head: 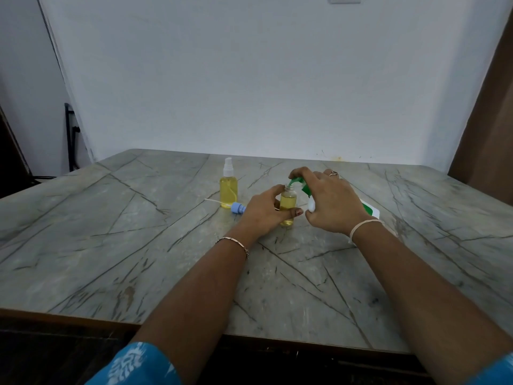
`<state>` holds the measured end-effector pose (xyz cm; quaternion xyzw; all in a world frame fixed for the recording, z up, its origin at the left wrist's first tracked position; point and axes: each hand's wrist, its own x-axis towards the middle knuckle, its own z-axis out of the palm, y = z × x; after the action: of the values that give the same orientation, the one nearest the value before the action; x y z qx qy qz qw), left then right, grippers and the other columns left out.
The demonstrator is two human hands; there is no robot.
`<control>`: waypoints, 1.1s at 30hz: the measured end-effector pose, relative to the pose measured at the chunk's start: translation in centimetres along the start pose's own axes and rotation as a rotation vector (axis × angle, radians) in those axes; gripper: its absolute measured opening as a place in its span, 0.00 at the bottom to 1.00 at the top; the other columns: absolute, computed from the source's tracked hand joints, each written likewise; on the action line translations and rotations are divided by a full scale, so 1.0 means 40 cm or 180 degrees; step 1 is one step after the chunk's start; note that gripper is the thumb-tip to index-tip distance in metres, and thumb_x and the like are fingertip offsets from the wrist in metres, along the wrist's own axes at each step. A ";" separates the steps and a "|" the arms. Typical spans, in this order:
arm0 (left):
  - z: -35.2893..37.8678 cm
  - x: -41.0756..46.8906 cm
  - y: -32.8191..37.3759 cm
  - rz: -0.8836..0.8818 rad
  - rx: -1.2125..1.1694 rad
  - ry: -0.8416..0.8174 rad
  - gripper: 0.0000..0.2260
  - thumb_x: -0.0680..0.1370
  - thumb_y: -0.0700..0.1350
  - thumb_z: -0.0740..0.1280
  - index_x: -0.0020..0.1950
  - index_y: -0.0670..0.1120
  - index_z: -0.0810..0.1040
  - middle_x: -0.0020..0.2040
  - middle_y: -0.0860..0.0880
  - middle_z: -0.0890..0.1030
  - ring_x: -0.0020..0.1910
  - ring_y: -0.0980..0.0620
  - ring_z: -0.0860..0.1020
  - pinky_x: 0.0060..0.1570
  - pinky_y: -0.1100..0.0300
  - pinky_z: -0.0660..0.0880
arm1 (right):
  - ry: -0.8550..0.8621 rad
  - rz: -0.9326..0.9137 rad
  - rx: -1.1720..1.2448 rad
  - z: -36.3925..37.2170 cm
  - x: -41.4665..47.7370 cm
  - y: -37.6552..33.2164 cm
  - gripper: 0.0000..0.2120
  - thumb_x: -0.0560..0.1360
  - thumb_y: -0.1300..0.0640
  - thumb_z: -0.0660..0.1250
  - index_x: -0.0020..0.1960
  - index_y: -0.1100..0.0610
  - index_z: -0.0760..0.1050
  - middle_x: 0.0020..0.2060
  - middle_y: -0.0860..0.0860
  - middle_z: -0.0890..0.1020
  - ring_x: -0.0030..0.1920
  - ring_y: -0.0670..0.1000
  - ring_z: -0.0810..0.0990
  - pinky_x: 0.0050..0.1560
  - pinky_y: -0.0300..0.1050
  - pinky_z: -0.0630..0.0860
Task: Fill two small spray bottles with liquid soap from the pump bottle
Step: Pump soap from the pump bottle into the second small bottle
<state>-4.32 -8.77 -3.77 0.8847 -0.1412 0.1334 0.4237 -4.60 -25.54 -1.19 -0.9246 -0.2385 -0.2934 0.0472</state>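
Now | left hand (261, 215) fingers wrap open spray bottle (288, 202) on desk (138, 232) | right hand (330, 201) fingers clasp pump bottle (370, 212), spout over mouth

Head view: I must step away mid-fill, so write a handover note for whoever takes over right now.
Left hand holds the small clear uncapped bottle upright on the grey marble table; yellow soap reaches near its shoulder.
Right hand grips the tilted green-and-white pump bottle, nozzle at that neck.
Done: the small clear bottle with white sprayer stands filled and capped.
To do: top up, then fit the blue spray cap lying on the table.
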 end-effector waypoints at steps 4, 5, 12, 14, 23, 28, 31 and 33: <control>0.000 0.002 0.000 -0.0034 -0.0018 0.0004 0.29 0.72 0.55 0.73 0.70 0.50 0.69 0.52 0.46 0.82 0.47 0.52 0.77 0.48 0.62 0.70 | -0.0066 -0.0042 0.0084 -0.006 -0.009 0.004 0.38 0.67 0.54 0.70 0.72 0.42 0.57 0.50 0.51 0.79 0.50 0.55 0.74 0.51 0.51 0.76; 0.000 0.001 0.000 -0.0037 -0.0012 -0.0004 0.29 0.72 0.56 0.73 0.70 0.50 0.69 0.52 0.46 0.81 0.47 0.52 0.77 0.49 0.62 0.70 | -0.0088 -0.0042 0.0113 -0.009 -0.011 0.006 0.39 0.67 0.54 0.69 0.73 0.42 0.56 0.50 0.51 0.79 0.50 0.55 0.74 0.51 0.51 0.76; 0.000 -0.002 0.004 -0.0017 -0.0030 -0.0010 0.29 0.72 0.54 0.73 0.70 0.49 0.69 0.53 0.46 0.81 0.47 0.52 0.77 0.49 0.61 0.71 | -0.0108 -0.0006 0.0161 -0.009 -0.009 0.005 0.36 0.66 0.55 0.70 0.70 0.43 0.57 0.50 0.51 0.79 0.48 0.54 0.74 0.50 0.51 0.76; 0.000 -0.002 0.005 -0.0023 -0.0034 -0.0020 0.30 0.72 0.55 0.73 0.71 0.49 0.68 0.54 0.46 0.81 0.48 0.51 0.78 0.51 0.60 0.73 | -0.0069 0.0020 0.0163 -0.006 -0.005 0.003 0.35 0.65 0.55 0.70 0.68 0.44 0.59 0.50 0.51 0.79 0.48 0.54 0.74 0.50 0.52 0.77; 0.001 -0.004 0.005 -0.0021 -0.0026 0.0018 0.29 0.72 0.54 0.73 0.70 0.49 0.69 0.54 0.45 0.82 0.47 0.52 0.77 0.49 0.61 0.72 | -0.0059 -0.0008 0.0187 -0.003 -0.005 0.006 0.36 0.66 0.54 0.70 0.69 0.43 0.58 0.51 0.51 0.80 0.49 0.54 0.74 0.50 0.50 0.76; 0.000 -0.006 0.007 -0.0036 -0.0014 0.0020 0.30 0.72 0.54 0.73 0.71 0.49 0.68 0.53 0.45 0.81 0.47 0.52 0.77 0.51 0.60 0.73 | -0.0131 -0.0028 0.0329 -0.001 -0.007 0.015 0.37 0.66 0.54 0.69 0.70 0.42 0.57 0.48 0.51 0.79 0.47 0.54 0.73 0.44 0.46 0.70; -0.001 -0.006 0.007 -0.0049 -0.0029 0.0010 0.30 0.72 0.55 0.74 0.71 0.49 0.69 0.52 0.46 0.82 0.49 0.50 0.79 0.52 0.58 0.74 | -0.0182 -0.0011 0.0459 0.000 -0.003 0.016 0.36 0.66 0.56 0.70 0.69 0.43 0.58 0.49 0.51 0.79 0.46 0.54 0.73 0.42 0.46 0.71; -0.001 -0.005 0.007 -0.0055 0.0010 0.0002 0.30 0.72 0.55 0.73 0.70 0.50 0.69 0.52 0.46 0.82 0.50 0.49 0.80 0.52 0.58 0.74 | -0.0167 -0.0009 0.0475 0.002 0.001 0.013 0.35 0.65 0.56 0.70 0.67 0.44 0.58 0.51 0.51 0.80 0.46 0.54 0.73 0.43 0.48 0.74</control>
<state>-4.62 -8.87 -3.61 0.8865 -0.1333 0.1303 0.4235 -4.26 -25.97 -1.21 -0.9255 -0.2622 -0.2505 0.1093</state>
